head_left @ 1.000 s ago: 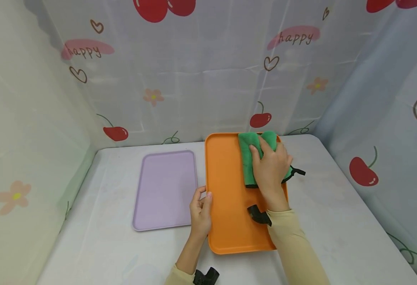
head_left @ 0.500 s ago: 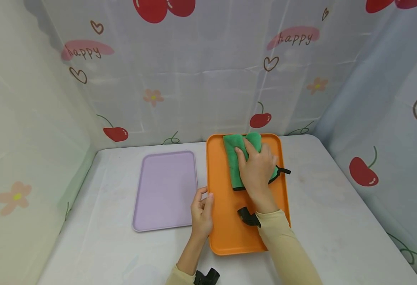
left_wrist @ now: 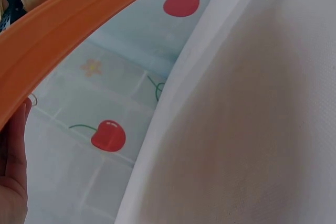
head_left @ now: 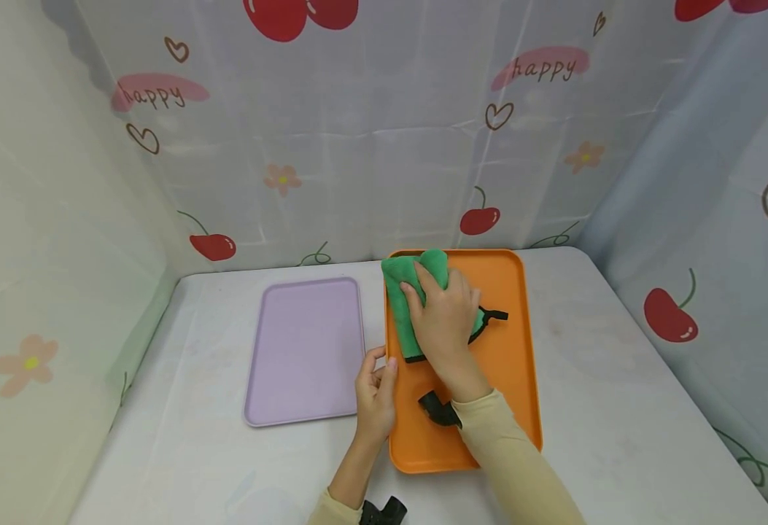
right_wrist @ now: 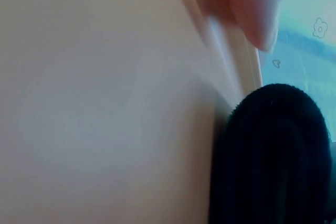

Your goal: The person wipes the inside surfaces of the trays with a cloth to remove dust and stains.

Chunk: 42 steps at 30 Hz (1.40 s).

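An orange tray (head_left: pixel 502 386) is raised off the white table, as the left wrist view shows its underside edge (left_wrist: pixel 63 40). My left hand (head_left: pixel 375 401) grips the tray's left side, thumb up against the rim; part of it shows at the edge of the left wrist view (left_wrist: pixel 13 177). My right hand (head_left: pixel 445 313) presses a folded green cloth (head_left: pixel 400 292) with black trim on the tray's upper left, its fingers spread over it. The cloth reaches the left rim and its black loop points right. Blurred fingers (right_wrist: pixel 257 3) appear in the right wrist view.
A flat lilac tray (head_left: pixel 308 354) lies on the white table (head_left: pixel 193 379) left of the orange one. Curtains (head_left: pixel 384 146) with cherries and flowers stand behind and at both sides. A dark rounded thing (right_wrist: pixel 278 156) fills the right wrist view's lower right.
My right hand and the green cloth have slid left across the orange tray, from its right side to its left rim. The tray has shifted slightly right and nearer, with my left hand on it.
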{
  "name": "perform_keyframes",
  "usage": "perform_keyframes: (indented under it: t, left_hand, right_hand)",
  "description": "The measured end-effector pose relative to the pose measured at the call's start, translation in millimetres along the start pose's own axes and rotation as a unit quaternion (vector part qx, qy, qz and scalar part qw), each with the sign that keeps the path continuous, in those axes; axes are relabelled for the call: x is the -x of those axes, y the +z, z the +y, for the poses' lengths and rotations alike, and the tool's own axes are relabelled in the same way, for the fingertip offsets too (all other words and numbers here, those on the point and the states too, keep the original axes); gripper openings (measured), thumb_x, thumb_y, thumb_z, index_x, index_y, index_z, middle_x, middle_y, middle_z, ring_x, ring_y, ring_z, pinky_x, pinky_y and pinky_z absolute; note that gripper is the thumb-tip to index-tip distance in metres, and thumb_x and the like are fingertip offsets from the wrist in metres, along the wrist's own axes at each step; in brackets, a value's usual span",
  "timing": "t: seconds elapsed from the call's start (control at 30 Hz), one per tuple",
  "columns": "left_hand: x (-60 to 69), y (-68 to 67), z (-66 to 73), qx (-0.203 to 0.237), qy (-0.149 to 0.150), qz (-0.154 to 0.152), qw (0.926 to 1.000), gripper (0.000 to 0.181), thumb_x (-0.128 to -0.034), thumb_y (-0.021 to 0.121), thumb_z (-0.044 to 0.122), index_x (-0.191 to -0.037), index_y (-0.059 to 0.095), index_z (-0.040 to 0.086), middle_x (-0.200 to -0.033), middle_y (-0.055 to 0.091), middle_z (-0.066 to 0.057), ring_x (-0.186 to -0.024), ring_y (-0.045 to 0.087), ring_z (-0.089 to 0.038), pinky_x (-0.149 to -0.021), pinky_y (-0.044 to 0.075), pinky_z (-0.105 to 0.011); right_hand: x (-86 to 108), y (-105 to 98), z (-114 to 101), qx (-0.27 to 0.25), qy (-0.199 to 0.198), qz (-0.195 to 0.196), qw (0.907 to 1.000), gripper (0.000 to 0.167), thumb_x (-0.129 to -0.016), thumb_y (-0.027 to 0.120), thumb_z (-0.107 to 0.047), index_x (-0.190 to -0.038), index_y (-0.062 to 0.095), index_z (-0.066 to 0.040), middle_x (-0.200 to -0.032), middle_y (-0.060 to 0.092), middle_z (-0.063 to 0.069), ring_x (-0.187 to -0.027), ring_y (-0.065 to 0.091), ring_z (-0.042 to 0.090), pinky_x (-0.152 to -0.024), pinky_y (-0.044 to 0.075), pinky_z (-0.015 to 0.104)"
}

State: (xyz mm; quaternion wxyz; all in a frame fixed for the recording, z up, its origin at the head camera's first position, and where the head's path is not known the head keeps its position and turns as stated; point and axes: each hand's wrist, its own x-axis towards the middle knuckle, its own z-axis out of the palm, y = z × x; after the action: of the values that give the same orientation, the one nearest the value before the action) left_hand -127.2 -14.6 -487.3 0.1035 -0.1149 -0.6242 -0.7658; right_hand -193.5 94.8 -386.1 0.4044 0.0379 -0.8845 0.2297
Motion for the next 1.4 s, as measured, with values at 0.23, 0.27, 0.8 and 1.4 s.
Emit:
perform_keyframes:
  t: [0.23,0.27,0.8,1.4]
  left_hand:
    - [0.5,-2.3,0.2,-0.023,0.008,0.011,0.9997,0.020,-0.1036,0.044,0.008,-0.116,0.049,-0.007,-0.052,0.031,0.000,-0.044,0.029,0.000,-0.039,0.025,-0.016]
    - [0.6,-2.5,0.7,-0.023,0.008,0.012,0.9996,0.020,-0.1036,0.044,0.008,-0.115,0.049,-0.007,-0.053,0.032,0.002,-0.044,0.030,0.000,-0.039,0.026,-0.017]
    - [2.2,-1.5,5.5,-0.013,-0.012,0.023,0.9996,0.022,-0.1041,0.045,0.013,-0.116,0.051,-0.004,-0.053,0.039,-0.011,-0.047,0.042,-0.004,-0.042,0.039,-0.019]
    - [-0.8,-6.2,9.1,-0.025,0.001,0.045,0.9987,0.021,-0.1034,0.045,0.010,-0.114,0.050,-0.007,-0.055,0.034,0.010,-0.045,0.029,0.001,-0.039,0.024,-0.015]
  right_hand:
    - [2.5,0,-4,-0.009,-0.015,-0.007,0.9998,0.035,-0.088,0.072,-0.031,-0.117,0.072,-0.012,-0.087,0.062,0.020,-0.082,0.057,0.033,-0.064,0.036,0.044]
    - [2.5,0,-3,-0.011,-0.017,-0.009,0.9998,0.035,-0.088,0.072,-0.032,-0.117,0.072,-0.012,-0.086,0.062,0.019,-0.082,0.057,0.033,-0.064,0.036,0.044]
    - [0.6,-6,9,-0.007,-0.020,-0.018,0.9996,0.034,-0.086,0.074,-0.031,-0.116,0.073,-0.015,-0.084,0.062,0.017,-0.080,0.057,0.032,-0.062,0.035,0.043]
    - [-5.0,-26,40,0.024,0.072,-0.037,0.9964,0.038,-0.088,0.072,-0.032,-0.119,0.071,-0.010,-0.092,0.064,0.025,-0.084,0.056,0.038,-0.069,0.037,0.052]
